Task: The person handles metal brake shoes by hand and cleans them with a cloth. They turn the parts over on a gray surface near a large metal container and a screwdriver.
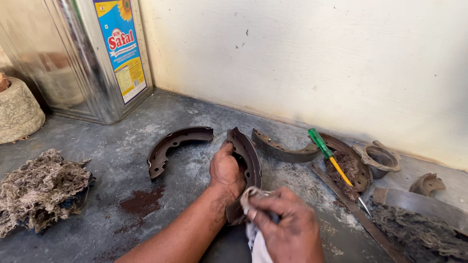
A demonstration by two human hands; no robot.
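Rusty metal is showing on the brake shoe [246, 165], which is standing on edge at the middle of the grey worktop [122, 160]. The left hand [225, 170] is gripping its curved rim from the side. The right hand [287, 229] is clenching a white rag [256, 243] against the shoe's lower end. A second shoe [173, 146] is lying flat just to the left, a third [282, 148] to the right near a green-handled screwdriver [336, 168]. An oil tin [92, 53] is standing at the back left.
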